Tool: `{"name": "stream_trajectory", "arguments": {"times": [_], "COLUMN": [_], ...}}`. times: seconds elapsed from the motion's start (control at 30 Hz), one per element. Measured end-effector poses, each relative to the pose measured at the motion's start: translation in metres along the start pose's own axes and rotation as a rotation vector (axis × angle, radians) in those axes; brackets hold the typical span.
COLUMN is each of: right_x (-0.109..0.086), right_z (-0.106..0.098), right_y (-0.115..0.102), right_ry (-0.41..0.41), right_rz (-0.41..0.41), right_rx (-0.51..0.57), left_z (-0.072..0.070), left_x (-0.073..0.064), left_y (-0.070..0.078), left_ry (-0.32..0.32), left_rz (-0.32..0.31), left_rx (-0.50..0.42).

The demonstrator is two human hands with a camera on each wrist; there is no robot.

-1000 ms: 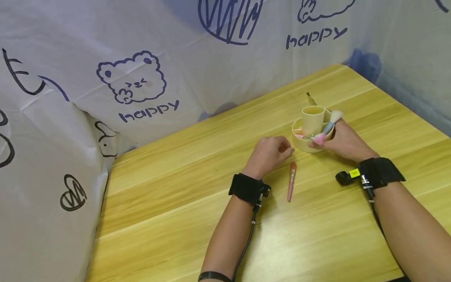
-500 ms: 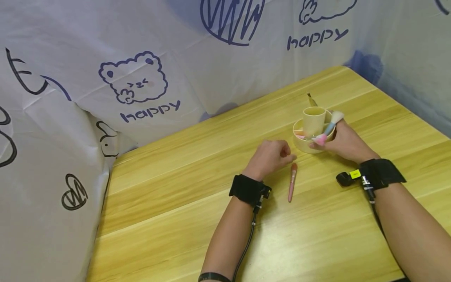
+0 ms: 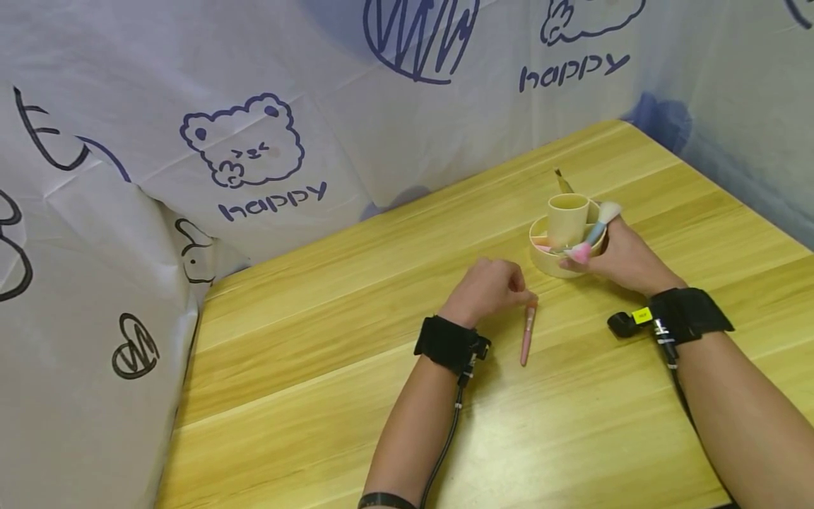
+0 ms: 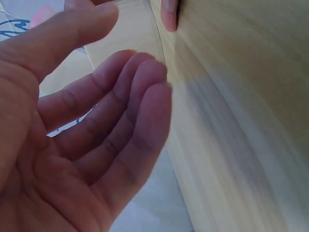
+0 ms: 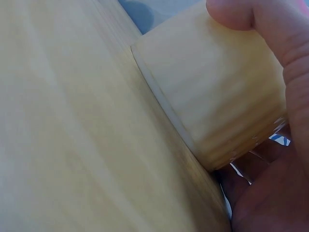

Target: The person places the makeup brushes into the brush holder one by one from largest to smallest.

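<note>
My right hand (image 3: 626, 258) grips the side of a round cream organizer (image 3: 548, 264) with a raised cup in its middle. In the right wrist view, the thumb lies on the organizer's wall (image 5: 207, 92) and the fingers reach round below. A makeup brush with a white head (image 3: 608, 211) and a pink end leans in the organizer, and another brush (image 3: 562, 182) sticks up behind the cup. My left hand (image 3: 486, 290) hovers at the bristle end of a pink makeup brush (image 3: 527, 339) lying on the table. Its loosely bent fingers (image 4: 149, 116) stand apart from the thumb, with nothing between them.
The light wooden table (image 3: 305, 339) has its far edge along a white cloth (image 3: 356, 127) with drawn figures. Black wrist straps with a camera and cable (image 3: 670, 353) sit on both forearms.
My left hand has moved slightly right and nearer, from beside the organizer to the pink brush's bristle end. The right hand keeps its hold on the organizer.
</note>
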State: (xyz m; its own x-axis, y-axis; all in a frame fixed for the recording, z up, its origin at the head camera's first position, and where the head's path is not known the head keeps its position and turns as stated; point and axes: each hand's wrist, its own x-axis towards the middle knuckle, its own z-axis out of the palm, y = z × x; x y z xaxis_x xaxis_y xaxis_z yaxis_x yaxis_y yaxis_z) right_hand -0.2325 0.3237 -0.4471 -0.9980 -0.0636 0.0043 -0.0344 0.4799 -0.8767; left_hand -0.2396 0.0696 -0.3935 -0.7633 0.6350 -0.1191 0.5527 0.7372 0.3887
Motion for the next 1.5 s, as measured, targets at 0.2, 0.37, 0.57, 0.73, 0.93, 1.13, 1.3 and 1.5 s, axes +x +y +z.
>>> {"name": "stream_trajectory", "arguments": {"times": [0.2, 0.37, 0.57, 0.73, 0.93, 1.13, 1.3, 1.5], "right_x": [-0.0010, -0.0010, -0.0011, -0.0014, -0.0003, 0.0002, 0.0002, 0.0004], "right_z": [-0.0001, -0.0003, -0.0009, -0.0014, -0.0013, -0.0014, -0.0010, -0.0008], "right_y": [-0.0002, 0.0005, 0.0009, -0.0001, 0.0007, 0.0018, 0.0017, 0.0026], "right_ry": [0.001, 0.001, -0.004, -0.011, -0.013, -0.019, -0.017, -0.013], "right_rz": [-0.001, 0.003, 0.004, 0.008, 0.002, -0.003, -0.013, -0.020], "right_rx": [-0.011, -0.017, -0.017, -0.019, -0.007, 0.006, -0.001, -0.017], "left_z": [0.0007, 0.0008, 0.0009, 0.0016, 0.0032, 0.0039, 0.0050, 0.0072], "left_x": [-0.0019, -0.0026, -0.0025, -0.0028, -0.0020, -0.0001, 0.0010, 0.0014], "left_y": [0.0006, 0.0015, 0.0031, 0.0041, 0.0040, 0.0038, 0.0050, 0.0059], "left_ry": [-0.094, -0.173, -0.223, -0.222, -0.236, -0.268, -0.289, -0.288], "left_rz": [-0.035, -0.066, -0.095, -0.097, -0.083, -0.079, -0.088, -0.077], "left_rx": [-0.043, -0.087, -0.067, -0.050, -0.059, -0.063, -0.070, -0.071]}}
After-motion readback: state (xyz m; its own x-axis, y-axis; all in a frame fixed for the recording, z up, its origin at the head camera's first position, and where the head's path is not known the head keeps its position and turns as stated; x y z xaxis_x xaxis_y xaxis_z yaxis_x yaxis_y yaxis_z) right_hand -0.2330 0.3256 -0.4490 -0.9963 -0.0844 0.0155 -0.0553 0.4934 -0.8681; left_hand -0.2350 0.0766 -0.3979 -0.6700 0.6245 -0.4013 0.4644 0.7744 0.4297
